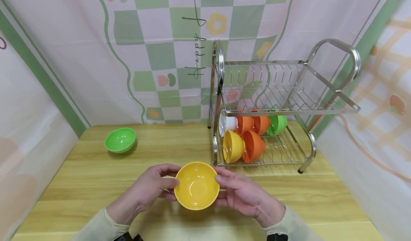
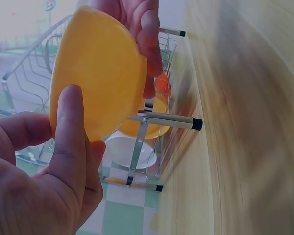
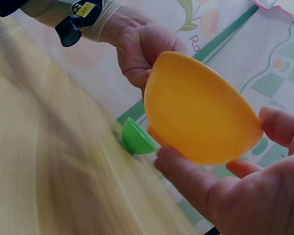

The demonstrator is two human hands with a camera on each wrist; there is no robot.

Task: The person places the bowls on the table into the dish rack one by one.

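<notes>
A yellow bowl (image 1: pixel 197 186) is held up off the table between both hands, its inside facing the head camera. My left hand (image 1: pixel 155 184) grips its left side, thumb at the rim and fingers beneath. On the opposite side my right hand (image 1: pixel 241 193) holds the rim with its thumb, other fingers under the wall. Both wrist views show the bowl's outer wall (image 2: pixel 95 73) apart from the wooden surface. At the table's back left sits a green bowl (image 1: pixel 120 140), upright, with no hand near it.
A two-tier metal dish rack (image 1: pixel 282 113) stands at the right. On its lower tier, bowls lean on their sides: a white one (image 1: pixel 228 124), a yellow one (image 1: pixel 233 147), several orange ones (image 1: pixel 254 146) and a green one (image 1: pixel 277 124). Patterned cloth (image 1: pixel 157 55) hangs behind the wooden table (image 1: pixel 173 144).
</notes>
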